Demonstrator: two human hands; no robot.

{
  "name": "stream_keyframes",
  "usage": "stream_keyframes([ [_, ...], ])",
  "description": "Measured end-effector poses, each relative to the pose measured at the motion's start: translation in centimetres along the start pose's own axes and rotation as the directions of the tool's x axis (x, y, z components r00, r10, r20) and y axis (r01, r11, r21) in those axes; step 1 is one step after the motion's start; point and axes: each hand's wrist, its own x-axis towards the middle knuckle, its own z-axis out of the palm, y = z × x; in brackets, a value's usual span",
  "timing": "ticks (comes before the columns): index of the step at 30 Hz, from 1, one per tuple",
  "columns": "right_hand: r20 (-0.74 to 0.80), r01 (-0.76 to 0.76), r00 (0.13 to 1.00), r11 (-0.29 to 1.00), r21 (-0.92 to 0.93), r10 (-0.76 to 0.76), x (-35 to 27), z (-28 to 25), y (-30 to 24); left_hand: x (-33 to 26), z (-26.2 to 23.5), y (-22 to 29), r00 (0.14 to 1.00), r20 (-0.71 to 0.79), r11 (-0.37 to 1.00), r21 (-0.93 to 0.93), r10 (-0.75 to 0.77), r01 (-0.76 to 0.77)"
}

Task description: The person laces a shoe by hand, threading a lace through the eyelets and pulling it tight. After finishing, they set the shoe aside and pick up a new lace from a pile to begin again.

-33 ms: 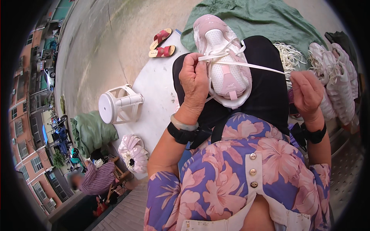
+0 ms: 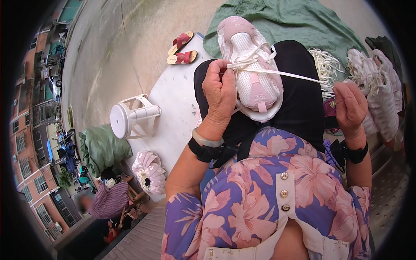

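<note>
A pink and white sneaker [image 2: 263,93] rests across my black-trousered lap, its toe pointing away and its heel toward me. White shoelace [image 2: 299,76] criss-crosses its mesh tongue. At the shoe's left side my left hand [image 2: 220,89] pinches the lace between thumb and forefinger, close to the eyelets. Off to the right, past my knee, my right hand [image 2: 350,104] grips the lace toward its end with closed fingers. That stretch of lace runs nearly straight from the shoe to the right hand.
Loose white laces [image 2: 327,67] lie in a heap beyond my right knee, near pink-white shoes [image 2: 381,91]. A green cloth [image 2: 294,21] spreads ahead. To the left are red sandals [image 2: 182,57], a white stool [image 2: 134,116], more shoes [image 2: 148,172] and a seated person [image 2: 110,200].
My right hand has shifted a little to the right and slightly down with the lace. My left hand has moved very slightly right, and the shoe stays in place.
</note>
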Motion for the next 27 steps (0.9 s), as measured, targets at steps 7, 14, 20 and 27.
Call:
stream_keyframes([
  [7,0.103,-0.233,0.968,0.972,0.020,0.230,-5.9,-0.7,1.1,-0.3,-0.4,-1.0,0.983,0.069,0.958,0.226,0.167,-0.179],
  [14,0.364,-0.439,0.873,0.846,0.301,0.324,-0.7,3.0,-1.7,0.1,-0.1,0.7,0.950,0.136,0.857,0.410,0.280,-0.312],
  [20,0.292,-0.281,0.938,0.907,0.315,0.189,4.3,8.5,-3.1,0.2,1.5,2.7,0.804,0.294,0.594,0.553,0.517,-0.584],
  [27,0.412,-0.279,0.893,0.941,0.192,0.180,3.9,9.8,-2.1,0.7,2.8,2.2,0.814,0.302,0.544,0.622,0.496,-0.563],
])
